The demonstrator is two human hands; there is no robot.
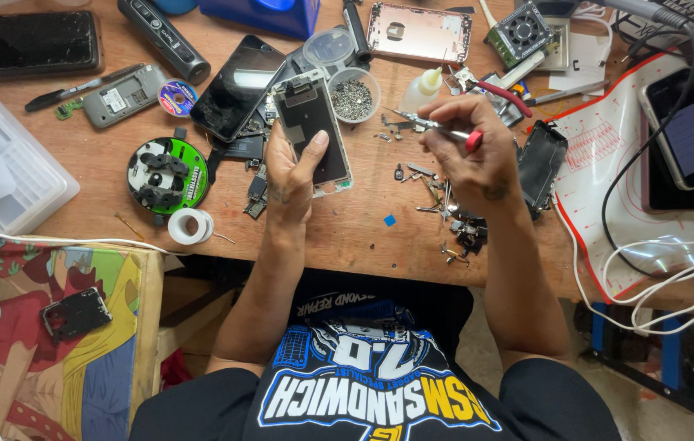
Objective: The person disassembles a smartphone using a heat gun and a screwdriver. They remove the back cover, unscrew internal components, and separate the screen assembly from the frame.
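Wooden and cluttered, the table point(363, 233) carries a repair job in full spread. At its middle lies an opened phone frame point(312, 131), white-edged with a dark inner plate, and the person's left hand point(291, 167) has its grip closed around the frame's lower end, thumb lying across the dark plate. Just right of the frame, the right hand point(469, 151) pinches a pair of metal tweezers point(433, 125) with a red end, grip tight on them, tips pointing toward the frame but clear of it. Right above the frame sits a small clear cup of screws point(353, 91). Below the right hand, loose small metal parts point(445, 216) lie scattered. Well left of the frame rests a green round reel point(167, 174), with a roll of white tape point(190, 226) just below it.
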